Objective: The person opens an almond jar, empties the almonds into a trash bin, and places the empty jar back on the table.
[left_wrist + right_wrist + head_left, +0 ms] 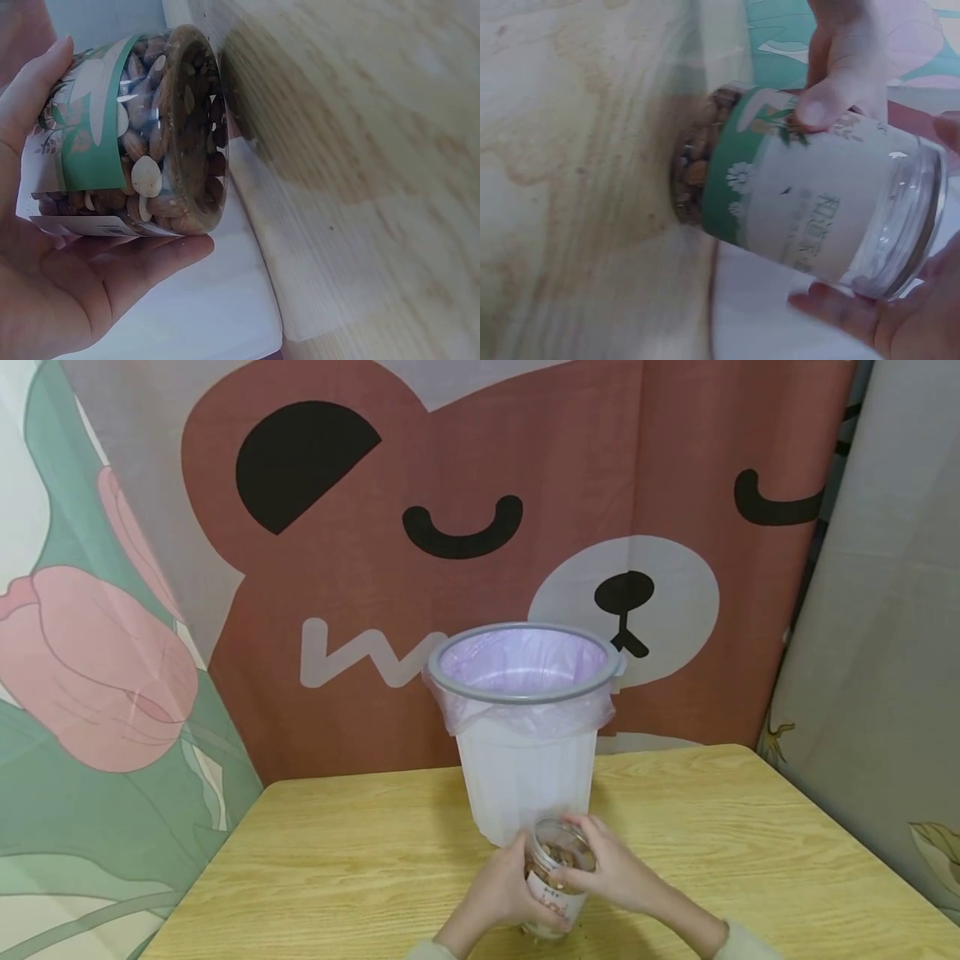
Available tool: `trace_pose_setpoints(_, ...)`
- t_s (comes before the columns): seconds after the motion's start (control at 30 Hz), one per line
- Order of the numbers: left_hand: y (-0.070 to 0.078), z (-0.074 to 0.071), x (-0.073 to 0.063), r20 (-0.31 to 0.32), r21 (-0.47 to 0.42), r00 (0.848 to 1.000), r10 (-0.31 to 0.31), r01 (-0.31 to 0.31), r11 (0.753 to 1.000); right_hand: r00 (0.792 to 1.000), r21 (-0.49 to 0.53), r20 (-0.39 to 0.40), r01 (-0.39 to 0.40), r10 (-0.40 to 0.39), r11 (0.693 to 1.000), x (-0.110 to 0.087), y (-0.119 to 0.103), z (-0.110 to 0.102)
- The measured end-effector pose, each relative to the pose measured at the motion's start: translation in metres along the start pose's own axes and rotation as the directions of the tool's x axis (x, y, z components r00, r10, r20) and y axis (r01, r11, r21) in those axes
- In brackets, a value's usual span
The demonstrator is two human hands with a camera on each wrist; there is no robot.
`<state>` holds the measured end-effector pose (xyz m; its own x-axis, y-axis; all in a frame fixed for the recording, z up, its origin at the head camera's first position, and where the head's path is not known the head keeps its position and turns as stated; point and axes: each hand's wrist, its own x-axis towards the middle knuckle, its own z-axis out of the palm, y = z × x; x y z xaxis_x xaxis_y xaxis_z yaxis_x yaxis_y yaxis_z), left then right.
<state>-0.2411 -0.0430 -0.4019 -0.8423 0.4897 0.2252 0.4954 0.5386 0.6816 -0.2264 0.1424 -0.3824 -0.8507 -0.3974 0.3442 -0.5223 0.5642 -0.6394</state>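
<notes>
A clear jar of nuts [553, 897] with a white and green label is between both hands, in front of a white bin. My left hand [497, 887] grips its side, thumb and fingers spread around the label. My right hand [621, 870] holds the jar's upper end, with the thumb on the near side and a finger at the far rim. Almonds and pale nuts show through the bottom in the left wrist view, where the left fingers [169, 259] lie along the jar. Whether a lid sits on the jar, I cannot tell.
The white bin [525, 777] stands on the wooden table [345, 860] just behind the jar. A purple plastic bag lines it, folded over the grey rim [525, 700]. Behind the table hangs a bear-print cloth [337, 585], with a flower-print cloth [97, 668] at left.
</notes>
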Motion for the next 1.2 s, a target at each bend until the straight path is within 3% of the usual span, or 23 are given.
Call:
trace_pose_setpoints(0.17,0.003,0.001,-0.001,-0.015,0.033,1.000,-0.009,0.010,0.999,1.000,-0.155,-0.005,-0.001,0.001,0.988,0.003,-0.009,0.000)
trace_pose_setpoints(0.3,0.007,0.003,-0.001,-0.040,0.066,0.999,-0.031,0.033,0.997,1.000,-0.197,-0.024,0.012,-0.017,0.980,0.006,-0.011,0.003)
trace_pose_setpoints(0.5,0.009,0.006,0.000,-0.057,0.095,0.996,-0.063,0.068,0.993,0.999,-0.135,-0.043,0.022,-0.028,0.991,0.007,-0.008,0.007)
trace_pose_setpoints(0.83,0.010,0.011,-0.002,-0.090,0.057,0.996,-0.027,0.033,0.998,0.995,-0.059,-0.086,0.050,-0.055,0.997,0.004,-0.008,0.006)
trace_pose_setpoints(1.07,0.010,0.006,-0.001,-0.098,-0.028,0.994,0.056,-0.059,0.998,0.987,-0.017,-0.148,0.069,-0.071,0.997,0.003,-0.013,0.005)
trace_pose_setpoints(1.2,0.011,0.007,-0.002,-0.095,-0.010,0.995,0.037,-0.039,0.999,0.984,-0.005,-0.152,0.089,-0.089,0.996,0.002,-0.014,0.005)
